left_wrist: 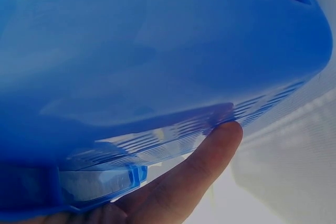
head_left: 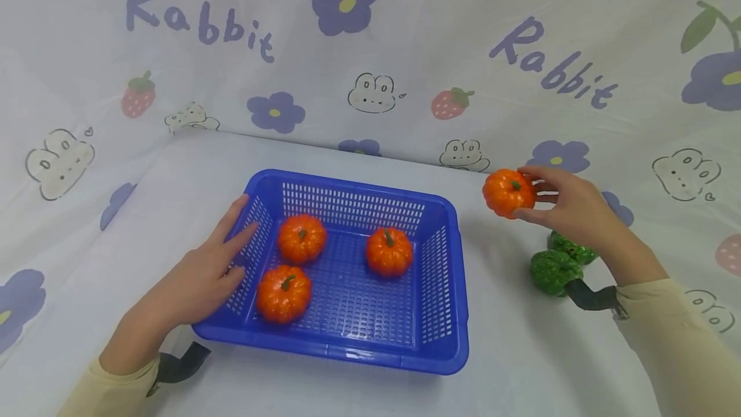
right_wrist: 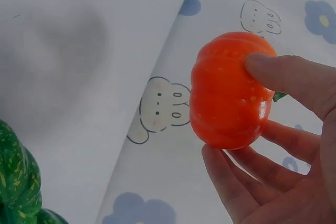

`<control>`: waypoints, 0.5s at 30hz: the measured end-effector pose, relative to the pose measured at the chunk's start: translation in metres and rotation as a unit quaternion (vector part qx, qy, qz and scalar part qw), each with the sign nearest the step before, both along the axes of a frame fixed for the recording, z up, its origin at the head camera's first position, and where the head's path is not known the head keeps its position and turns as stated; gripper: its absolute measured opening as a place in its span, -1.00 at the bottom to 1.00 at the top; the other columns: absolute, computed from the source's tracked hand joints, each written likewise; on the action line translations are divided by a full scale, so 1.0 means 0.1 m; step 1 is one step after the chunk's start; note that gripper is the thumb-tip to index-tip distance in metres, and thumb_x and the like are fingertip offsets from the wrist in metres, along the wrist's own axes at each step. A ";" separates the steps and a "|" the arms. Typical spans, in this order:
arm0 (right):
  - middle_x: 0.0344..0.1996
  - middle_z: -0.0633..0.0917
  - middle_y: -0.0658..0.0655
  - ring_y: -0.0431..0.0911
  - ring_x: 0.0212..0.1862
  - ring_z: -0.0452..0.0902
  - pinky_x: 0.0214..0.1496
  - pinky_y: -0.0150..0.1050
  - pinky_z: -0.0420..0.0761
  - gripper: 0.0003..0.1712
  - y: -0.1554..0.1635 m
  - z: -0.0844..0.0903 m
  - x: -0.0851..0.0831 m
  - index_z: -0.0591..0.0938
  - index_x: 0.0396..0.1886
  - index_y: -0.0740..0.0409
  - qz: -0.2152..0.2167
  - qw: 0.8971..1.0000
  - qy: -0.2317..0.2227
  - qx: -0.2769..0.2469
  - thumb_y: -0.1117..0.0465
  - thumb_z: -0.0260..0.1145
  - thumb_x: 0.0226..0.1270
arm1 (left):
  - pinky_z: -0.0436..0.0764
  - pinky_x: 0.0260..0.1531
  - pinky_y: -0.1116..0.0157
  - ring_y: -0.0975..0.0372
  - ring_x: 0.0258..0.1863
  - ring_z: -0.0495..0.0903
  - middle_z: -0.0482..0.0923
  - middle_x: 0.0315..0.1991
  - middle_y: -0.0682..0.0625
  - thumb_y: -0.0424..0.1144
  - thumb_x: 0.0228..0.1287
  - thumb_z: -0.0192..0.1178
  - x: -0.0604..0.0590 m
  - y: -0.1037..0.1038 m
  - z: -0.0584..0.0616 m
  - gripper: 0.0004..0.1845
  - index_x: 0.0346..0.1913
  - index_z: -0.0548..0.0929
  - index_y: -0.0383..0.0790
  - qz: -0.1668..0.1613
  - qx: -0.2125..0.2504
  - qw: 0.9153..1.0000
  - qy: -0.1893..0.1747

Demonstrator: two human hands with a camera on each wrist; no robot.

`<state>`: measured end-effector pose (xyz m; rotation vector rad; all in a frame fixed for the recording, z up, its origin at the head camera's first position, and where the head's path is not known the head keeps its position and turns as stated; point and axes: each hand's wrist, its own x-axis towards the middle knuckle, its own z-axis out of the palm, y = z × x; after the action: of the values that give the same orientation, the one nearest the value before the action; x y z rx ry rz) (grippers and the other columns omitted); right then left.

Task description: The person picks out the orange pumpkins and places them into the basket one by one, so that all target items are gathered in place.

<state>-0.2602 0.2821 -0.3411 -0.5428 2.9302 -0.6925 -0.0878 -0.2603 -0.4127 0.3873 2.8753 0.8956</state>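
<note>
My right hand (head_left: pixel 570 204) holds a small orange pumpkin (head_left: pixel 509 193) in the air to the right of the blue basket (head_left: pixel 457 288). The right wrist view shows the thumb on one side of this pumpkin (right_wrist: pixel 231 93) and fingertips under the other. At the basket's left side, my left hand (head_left: pixel 199 275) rests with its fingers extended over the rim. A finger (left_wrist: pixel 202 169) touches the basket's outer wall (left_wrist: pixel 157 51) in the left wrist view. Inside the basket are three more orange pumpkins, two at the left (head_left: pixel 302 239) (head_left: pixel 283 295) and one at the right (head_left: pixel 390 251).
Green speckled pumpkins (head_left: pixel 556 271) sit on the white table (head_left: pixel 498 340) below my right forearm, partly covered by it. Behind the table hangs a cloth (head_left: pixel 405 50) printed with rabbits, flowers and strawberries.
</note>
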 end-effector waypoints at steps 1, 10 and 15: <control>0.36 0.57 0.43 0.41 0.31 0.56 0.26 0.34 0.64 -0.12 0.00 0.00 0.00 0.44 0.58 0.30 0.000 1.000 0.000 0.000 0.20 0.61 0.36 | 0.56 0.28 -0.23 -0.35 0.49 0.39 -0.48 0.79 -0.09 -0.39 0.55 0.10 0.00 0.00 0.00 -0.28 0.70 0.20 -0.38 0.000 0.000 1.000 0.000; 0.37 0.57 0.42 0.39 0.32 0.56 0.27 0.33 0.64 -0.12 -0.03 0.04 0.04 0.44 0.58 0.29 0.006 1.000 0.001 -0.004 0.21 0.61 0.35 | 0.58 0.26 -0.23 -0.36 0.46 0.43 -0.49 0.79 -0.08 -0.38 0.55 0.11 -0.01 0.00 0.01 -0.27 0.70 0.21 -0.37 0.002 -0.002 1.000 -0.003; 0.37 0.58 0.41 0.39 0.31 0.57 0.26 0.33 0.65 -0.13 -0.05 0.06 0.07 0.45 0.57 0.29 0.009 1.000 0.003 -0.001 0.20 0.62 0.34 | 0.56 0.28 -0.23 -0.35 0.48 0.41 -0.48 0.79 -0.08 -0.38 0.55 0.11 -0.01 0.00 0.01 -0.27 0.70 0.21 -0.37 0.002 -0.002 1.000 -0.002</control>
<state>-0.2536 0.2768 -0.3351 -0.5726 2.9263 -0.6923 -0.0886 -0.2599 -0.4122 0.3775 2.8743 0.8902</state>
